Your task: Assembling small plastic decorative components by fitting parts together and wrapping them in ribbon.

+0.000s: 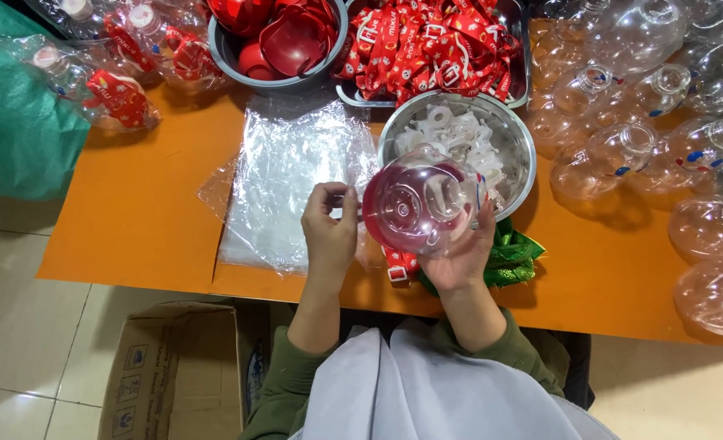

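Note:
My right hand cups a clear round plastic bottle with a red part inside, its base turned toward me, held over the orange table. My left hand pinches the bottle's left side with thumb and fingers. A red strap hangs below the bottle. Just behind the bottle stands a steel bowl of white plastic pieces.
A stack of clear plastic bags lies left of my hands. At the back are a bowl of red caps and a tray of red straps. Several empty clear bottles fill the right side; bagged bottles lie far left. A cardboard box sits on the floor.

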